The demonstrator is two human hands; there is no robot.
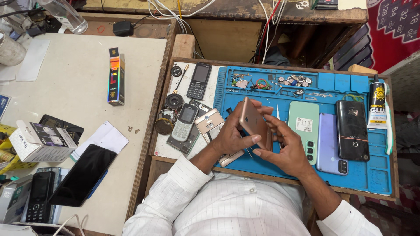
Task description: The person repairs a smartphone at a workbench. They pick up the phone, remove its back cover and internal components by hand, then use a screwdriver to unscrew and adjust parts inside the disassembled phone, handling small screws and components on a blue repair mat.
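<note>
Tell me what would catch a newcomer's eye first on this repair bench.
First, the rose-gold phone held on edge at centre by the left hand and right hand, above a blue work mat. Just right of the hands, three phones lie face down in a row: a green phone, a lilac phone, a black phone.

On the white table: an upright slim black carton [116,76] with an iridescent front; a white open-flapped box [40,142] at left; a dark-screened smartphone [83,175] lying flat. On the blue mat, the green phone [304,131] bears a white rectangular label [303,124]. A black glue tube [376,105] with yellow label stands at right.
</note>
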